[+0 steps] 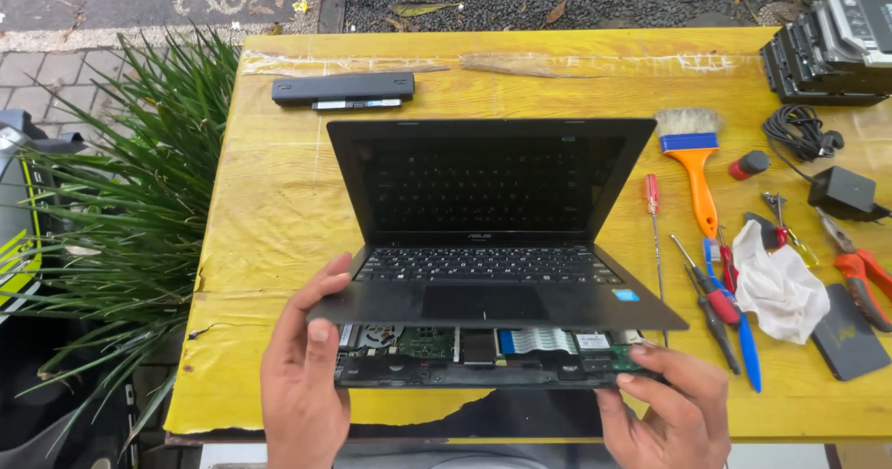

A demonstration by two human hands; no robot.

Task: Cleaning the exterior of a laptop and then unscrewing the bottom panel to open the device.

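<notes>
Under the lifted laptop (492, 264) keyboard deck, hands (302, 367) partly hide circuitry.

1 laptop (490, 246), 1 brush (692, 158), 4 screwdrivers (720, 297)

Soft, even daylight falls over the scene, bright but without hard sun. The glossy yellow painted wooden tabletop (279, 209) takes a pale sheen across its far half, strongest along the strip of clear tape near the back edge. Shadows are faint and short: a thin dark band sits under the lifted black plastic keyboard deck of the small open laptop (492, 292), and the tools at the side barely cast any. The dark laptop screen (483, 185) mirrors the keys dimly. Focus is sharp throughout; straight edges bow slightly toward the corners, from a wide lens.
</notes>
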